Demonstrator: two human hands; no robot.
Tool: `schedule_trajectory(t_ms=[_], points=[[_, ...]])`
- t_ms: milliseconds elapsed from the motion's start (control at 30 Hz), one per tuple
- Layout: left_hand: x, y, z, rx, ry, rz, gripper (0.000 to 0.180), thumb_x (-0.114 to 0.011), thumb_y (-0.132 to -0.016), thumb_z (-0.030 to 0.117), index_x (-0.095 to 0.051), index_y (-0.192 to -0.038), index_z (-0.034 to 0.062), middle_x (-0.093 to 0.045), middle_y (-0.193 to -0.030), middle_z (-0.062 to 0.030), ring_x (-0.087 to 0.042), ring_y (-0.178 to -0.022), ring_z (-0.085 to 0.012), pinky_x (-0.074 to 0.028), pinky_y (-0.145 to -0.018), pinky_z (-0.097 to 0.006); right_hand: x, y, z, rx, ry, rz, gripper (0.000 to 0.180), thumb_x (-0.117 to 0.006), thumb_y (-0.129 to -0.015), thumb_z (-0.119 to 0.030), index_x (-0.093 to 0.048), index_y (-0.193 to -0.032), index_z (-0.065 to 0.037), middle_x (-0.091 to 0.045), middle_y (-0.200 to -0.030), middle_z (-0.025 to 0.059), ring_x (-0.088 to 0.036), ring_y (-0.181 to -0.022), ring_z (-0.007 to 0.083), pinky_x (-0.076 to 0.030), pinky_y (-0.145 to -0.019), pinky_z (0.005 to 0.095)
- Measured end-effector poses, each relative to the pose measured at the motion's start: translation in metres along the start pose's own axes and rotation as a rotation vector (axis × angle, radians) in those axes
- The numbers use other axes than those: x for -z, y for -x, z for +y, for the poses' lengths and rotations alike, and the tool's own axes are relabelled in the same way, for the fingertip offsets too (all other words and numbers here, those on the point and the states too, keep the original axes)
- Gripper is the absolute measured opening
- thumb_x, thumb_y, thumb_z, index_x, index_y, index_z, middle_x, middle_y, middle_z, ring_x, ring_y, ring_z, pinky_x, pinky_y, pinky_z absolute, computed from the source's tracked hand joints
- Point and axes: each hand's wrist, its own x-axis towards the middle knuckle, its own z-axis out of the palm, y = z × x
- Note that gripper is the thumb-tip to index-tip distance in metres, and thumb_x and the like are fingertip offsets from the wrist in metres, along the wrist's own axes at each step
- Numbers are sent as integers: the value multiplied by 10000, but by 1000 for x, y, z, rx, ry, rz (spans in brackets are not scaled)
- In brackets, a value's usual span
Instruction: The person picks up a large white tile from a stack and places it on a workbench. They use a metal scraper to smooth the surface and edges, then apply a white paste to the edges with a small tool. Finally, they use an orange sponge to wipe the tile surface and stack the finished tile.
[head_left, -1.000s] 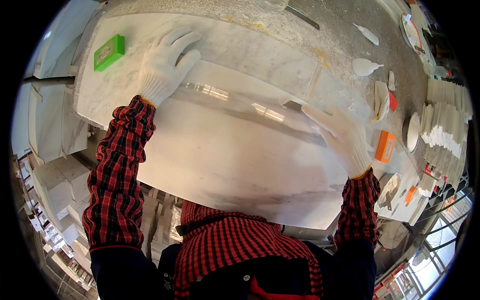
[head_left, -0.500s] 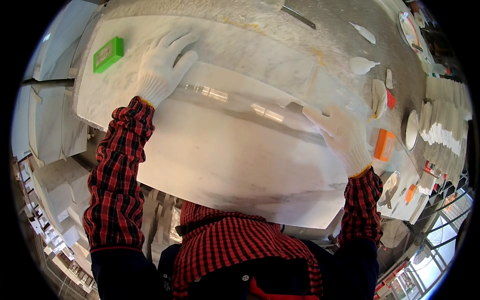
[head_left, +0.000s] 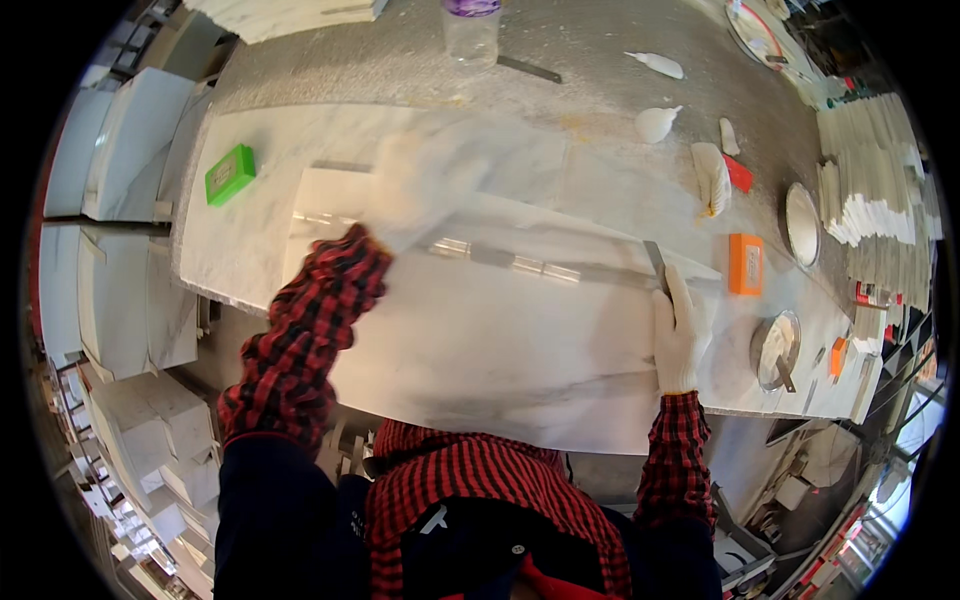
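Note:
A glossy white marble-like slab (head_left: 480, 340) with grey veining lies in front of me, with bright light reflections along its far part. My left hand (head_left: 420, 180), in a white knit glove, is over the slab's far edge; motion smears its fingers. Above the slab's right end, my gloved right hand (head_left: 678, 335) is closed round a thin grey metal blade (head_left: 655, 262) that sticks up past its fingers. Beneath the slab, a wider pale stone sheet (head_left: 225, 245) covers the near part of the workbench.
A green block (head_left: 230, 175) sits at left, an orange block (head_left: 745, 264) at right. Beyond them are a clear bottle (head_left: 472, 35), a flat metal strip (head_left: 530, 69), white squeeze bottles (head_left: 657, 124), a glove (head_left: 711, 180), bowls (head_left: 802, 225) and stacked white slabs (head_left: 875, 170).
My left hand has swept right along the slab's far edge. My right hand has turned and drawn nearer, and the blade in it now shows clearly. The whole view has shifted.

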Motion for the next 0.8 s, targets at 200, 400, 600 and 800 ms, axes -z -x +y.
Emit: schedule_trajectory(t_ms=[200, 400, 600, 800], points=[[-91, -99, 30, 109, 189, -201, 700, -722, -861, 384, -528, -1459, 76, -579, -1433, -179, -511, -1341, -385, -407, -1130, -448, -3, -7, 4, 28, -13, 77, 395, -739, -900, -112, -701, -1292, -73, -711, -960, 110, -679, -842, 243, -553, -755, 362], [-146, -164, 40, -53, 100, -381, 687, -751, -813, 361, -562, -1423, 107, -579, -1415, -173, -502, -1337, -370, -412, -1115, -434, 2, -8, 3, 40, -25, 106, 399, -761, -889, -146, -710, -1282, -105, -713, -964, 80, -681, -830, 229, -557, -716, 353], [-163, -167, 37, 36, 226, -512, 563, -776, -825, 327, -631, -1326, 117, -674, -1244, -109, -611, -1178, -286, -479, -1018, -383, 0, -9, 7, 23, 5, 87, 385, -764, -889, -144, -718, -1271, -129, -711, -957, 86, -690, -839, 227, -561, -707, 344], [-76, -103, 26, 212, 590, -457, 459, -738, -915, 242, -614, -1316, 54, -692, -1198, -47, -643, -1099, -139, -500, -977, -312, -2, -9, 6, 24, -32, 114, 383, -766, -900, -151, -712, -1276, -109, -716, -970, 113, -693, -857, 253, -559, -741, 372]])
